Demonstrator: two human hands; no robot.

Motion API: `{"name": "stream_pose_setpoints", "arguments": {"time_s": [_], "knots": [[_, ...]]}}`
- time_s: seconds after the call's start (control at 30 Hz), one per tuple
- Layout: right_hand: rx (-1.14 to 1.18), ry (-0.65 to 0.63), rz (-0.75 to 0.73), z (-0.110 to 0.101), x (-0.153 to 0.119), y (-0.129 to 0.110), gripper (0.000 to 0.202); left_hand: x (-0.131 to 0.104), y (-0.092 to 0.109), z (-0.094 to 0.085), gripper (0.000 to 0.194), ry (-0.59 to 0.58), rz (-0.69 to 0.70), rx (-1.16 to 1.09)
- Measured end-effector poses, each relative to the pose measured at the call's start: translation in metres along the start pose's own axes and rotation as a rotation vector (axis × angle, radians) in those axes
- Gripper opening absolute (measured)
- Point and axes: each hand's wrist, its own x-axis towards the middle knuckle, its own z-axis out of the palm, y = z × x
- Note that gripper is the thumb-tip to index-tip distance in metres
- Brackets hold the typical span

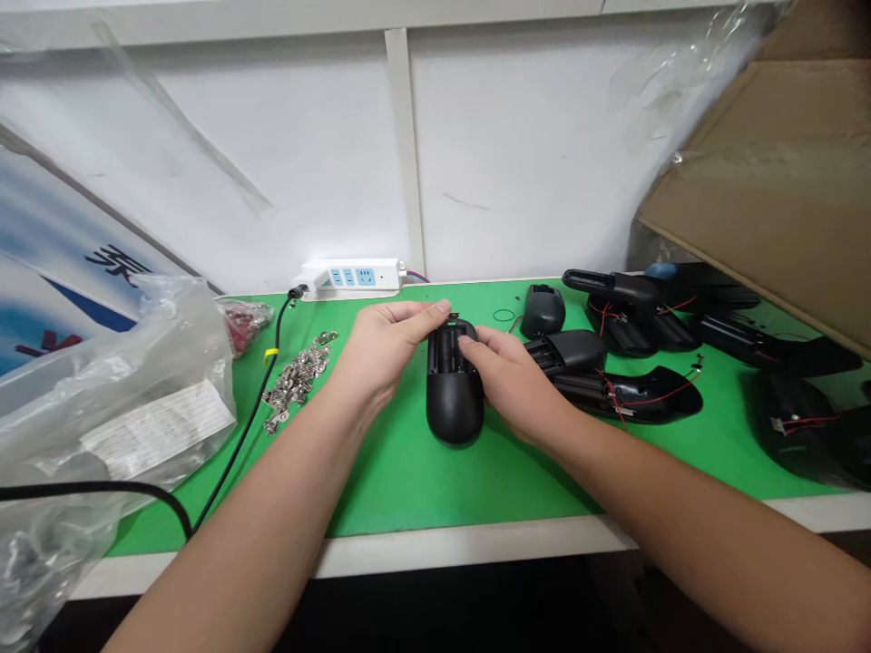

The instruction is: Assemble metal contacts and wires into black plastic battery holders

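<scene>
A black plastic housing (455,408) with a rounded lower end and an open, slotted battery compartment sits upright-facing in front of me over the green table. My right hand (502,367) grips its right side, thumb pressed on the compartment. At the far end of the housing my left hand (398,345) is closed in a pinch, with a small dark metal piece (454,316) at its thumb tip. The left fingers under the thumb are partly hidden. To the left lies a pile of small shiny metal parts (296,381).
More black housings (626,394) with red wires lie on the right. A cardboard box (768,181) overhangs them. At the back sits a white power strip (354,275); its black cable (255,426) runs left. Plastic bags (156,390) cover the left side.
</scene>
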Motion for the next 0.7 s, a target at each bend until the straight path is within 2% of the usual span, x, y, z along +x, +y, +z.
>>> {"name": "stream_pose_setpoints", "arguments": {"time_s": [0.1,0.3,0.5,0.7], "knots": [[0.003,0.002,0.001,-0.0005,0.0002,0.0006,0.033,-0.0015,0.0001,0.0028,0.030,0.020,0.000,0.017],[0.021,0.004,0.006,-0.0007,0.0000,0.0009,0.033,-0.0038,0.0032,0.0049,0.034,-0.011,0.009,0.075],[0.033,-0.005,-0.007,-0.0009,-0.0003,-0.0001,0.034,-0.0049,0.0038,0.0076,0.038,0.029,0.010,0.110],[0.099,-0.016,0.018,-0.0001,-0.0011,-0.0013,0.034,-0.0047,0.0008,0.0072,0.039,-0.005,0.015,0.126]]}}
